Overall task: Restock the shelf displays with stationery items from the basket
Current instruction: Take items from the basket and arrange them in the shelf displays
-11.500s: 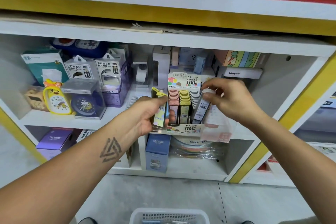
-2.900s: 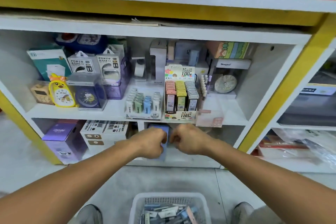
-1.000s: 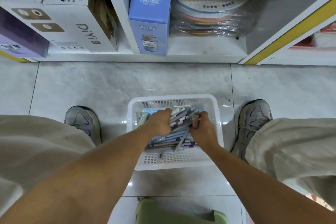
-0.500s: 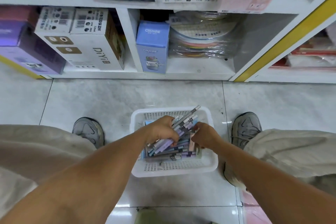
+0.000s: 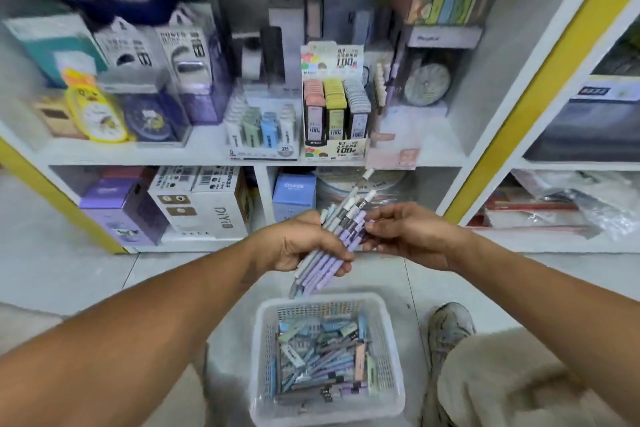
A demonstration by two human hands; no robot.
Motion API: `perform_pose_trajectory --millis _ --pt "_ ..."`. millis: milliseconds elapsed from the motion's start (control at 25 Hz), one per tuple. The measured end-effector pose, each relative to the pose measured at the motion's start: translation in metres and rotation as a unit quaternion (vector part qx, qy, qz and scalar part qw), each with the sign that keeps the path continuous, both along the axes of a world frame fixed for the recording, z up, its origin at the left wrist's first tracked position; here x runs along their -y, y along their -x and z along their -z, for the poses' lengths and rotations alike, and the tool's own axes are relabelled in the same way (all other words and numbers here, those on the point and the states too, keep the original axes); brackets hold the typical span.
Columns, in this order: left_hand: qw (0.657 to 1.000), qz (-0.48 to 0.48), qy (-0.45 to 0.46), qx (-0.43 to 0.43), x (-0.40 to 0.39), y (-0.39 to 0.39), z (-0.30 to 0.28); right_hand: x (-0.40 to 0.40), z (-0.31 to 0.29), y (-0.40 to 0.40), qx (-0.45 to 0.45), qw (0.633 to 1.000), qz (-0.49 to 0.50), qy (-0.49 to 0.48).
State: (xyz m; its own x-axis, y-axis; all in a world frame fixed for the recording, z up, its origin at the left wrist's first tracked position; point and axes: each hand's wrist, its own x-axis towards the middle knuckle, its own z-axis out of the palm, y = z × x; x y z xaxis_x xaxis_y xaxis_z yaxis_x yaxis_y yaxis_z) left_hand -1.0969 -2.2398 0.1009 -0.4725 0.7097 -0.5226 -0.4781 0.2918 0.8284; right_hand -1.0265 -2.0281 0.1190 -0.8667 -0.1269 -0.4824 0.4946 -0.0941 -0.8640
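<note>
Nearest the camera, the white basket (image 5: 327,360) sits on the floor between the person's knees, with a loose tangle of pens and small flat packs lying in it, so plenty is left to put out; just above it the left hand (image 5: 304,246) is clenched round a bundle of pens (image 5: 341,236), mostly lilac with a few grey and pale ones, gripped about mid-barrel with the lower ends poking out below the fist and the capped ends fanned up and away; the right hand (image 5: 408,232) meets the bundle from the other side, its fingertips (image 5: 369,226) pinching one or two of the upper barrels, seemingly to square them up or pick one out. These pens look light, stiff and smooth-skinned, so the weight is nothing but the slip is real: a loose fist would likely let the middle ones slide down into the basket; the sound hold is round the middle of the barrels, and a single pen is best drawn by its capped end. Beyond the hands stands the white shelf unit (image 5: 346,160), blurred; its upper bay holds a lead-refill display (image 5: 334,111) and an eraser display (image 5: 263,128), with a few upright pens (image 5: 382,87) just right of the refills, probably where the bundle belongs.
</note>
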Motion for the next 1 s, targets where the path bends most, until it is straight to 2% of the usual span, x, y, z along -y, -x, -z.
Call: perform_pose_trajectory --millis 120,240,360,440,520,720,800,920,1000 --pt "0.998 -0.041 -0.047 -0.012 -0.003 0.003 -0.051 0.005 -0.046 0.007 -0.058 0.996 0.073 0.005" --pt "0.993 -0.104 -0.045 -0.014 -0.003 0.01 -0.089 0.004 -0.084 0.018 -0.118 0.979 0.168 -0.021" --pt "0.987 -0.157 -0.027 -0.032 0.002 0.021 -0.116 -0.007 -0.12 0.033 -0.19 0.947 0.237 -0.101" --pt "0.984 -0.172 -0.025 -0.046 0.002 0.03 -0.129 -0.021 -0.14 0.045 -0.238 0.914 0.262 -0.2" --pt "0.98 -0.187 -0.046 -0.043 -0.003 0.04 -0.141 -0.036 -0.157 0.059 -0.294 0.863 0.267 -0.313" --pt "0.974 -0.201 -0.077 -0.065 -0.034 0.061 -0.153 -0.052 -0.157 0.087 -0.407 0.696 0.21 -0.553" --pt "0.973 -0.205 -0.072 -0.072 -0.044 0.071 -0.148 -0.056 -0.14 0.1 -0.416 0.674 0.174 -0.585" --pt "0.973 -0.209 -0.065 -0.067 -0.052 0.082 -0.143 -0.065 -0.122 0.117 -0.42 0.681 0.147 -0.582" --pt "0.972 -0.214 -0.067 -0.062 -0.056 0.088 -0.142 -0.07 -0.117 0.126 -0.426 0.673 0.137 -0.588"
